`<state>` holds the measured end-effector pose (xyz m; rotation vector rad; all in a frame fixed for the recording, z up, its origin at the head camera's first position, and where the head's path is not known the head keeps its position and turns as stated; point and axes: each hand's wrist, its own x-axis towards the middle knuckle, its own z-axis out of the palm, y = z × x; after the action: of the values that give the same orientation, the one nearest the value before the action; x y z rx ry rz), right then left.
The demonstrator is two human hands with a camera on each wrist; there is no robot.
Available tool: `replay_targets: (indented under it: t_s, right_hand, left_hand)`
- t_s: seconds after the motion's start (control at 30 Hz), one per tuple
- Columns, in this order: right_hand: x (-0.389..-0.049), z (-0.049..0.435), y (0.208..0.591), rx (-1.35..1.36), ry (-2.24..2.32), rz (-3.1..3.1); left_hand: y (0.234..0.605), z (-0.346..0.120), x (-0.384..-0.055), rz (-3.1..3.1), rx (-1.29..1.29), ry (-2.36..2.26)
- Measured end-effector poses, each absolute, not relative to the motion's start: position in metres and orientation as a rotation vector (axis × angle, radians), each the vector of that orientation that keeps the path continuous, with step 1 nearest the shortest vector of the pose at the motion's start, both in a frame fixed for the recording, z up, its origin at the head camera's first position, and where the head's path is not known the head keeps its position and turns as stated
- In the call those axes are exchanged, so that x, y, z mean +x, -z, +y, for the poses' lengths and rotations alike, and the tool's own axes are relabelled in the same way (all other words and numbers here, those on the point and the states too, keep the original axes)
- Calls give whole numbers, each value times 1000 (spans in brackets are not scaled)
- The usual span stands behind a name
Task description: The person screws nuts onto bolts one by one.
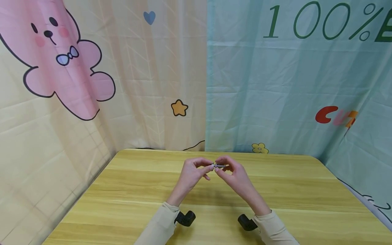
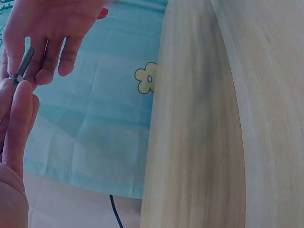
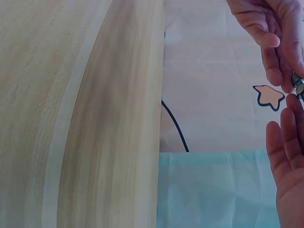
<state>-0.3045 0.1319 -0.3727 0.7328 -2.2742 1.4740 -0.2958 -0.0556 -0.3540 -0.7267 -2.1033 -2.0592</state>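
Above the far half of the table, a small metal bolt [image 1: 219, 166] is held between the two hands, roughly level in the head view. My left hand [image 1: 190, 173] pinches its left end between thumb and fingers. From the other side, the thumb and fingertips of my right hand [image 1: 237, 177] pinch it near the middle. In the left wrist view the threaded shank [image 2: 26, 61] sticks out past the fingertips. A wider, shiny metal part [image 3: 298, 84] shows at the right wrist view's edge; fingers partly hide it, so I cannot tell whether it is a separate nut.
Beneath the hands is a wood-grain table [image 1: 128, 190]. Printed curtains stand behind it, beige [image 1: 131, 112] on the left and pale green [image 1: 275, 85] on the right. Black wrist-camera mounts [image 1: 185, 218] project from both cuffs. A dark curved line [image 3: 175, 126] lies beyond the table edge.
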Motion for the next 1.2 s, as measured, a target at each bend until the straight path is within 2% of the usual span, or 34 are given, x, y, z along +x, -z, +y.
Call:
replay_targets:
  t_s: [0.3, 0.8, 1.07, 1.2]
  right_hand:
    - [-307, 132, 375, 766, -1450, -2279]
    - [-304, 133, 374, 596, -1459, -2393]
    - [-304, 133, 370, 730, -1442, -2301]
    - [-292, 128, 358, 771, -1431, -2275]
  left_hand:
    - [353, -57, -295, -2109, -717, 2074]
    - [377, -53, -315, -2081, -744, 2067]
    - [374, -55, -315, -2094, -712, 2042]
    - [370, -55, -312, -2101, -695, 2061]
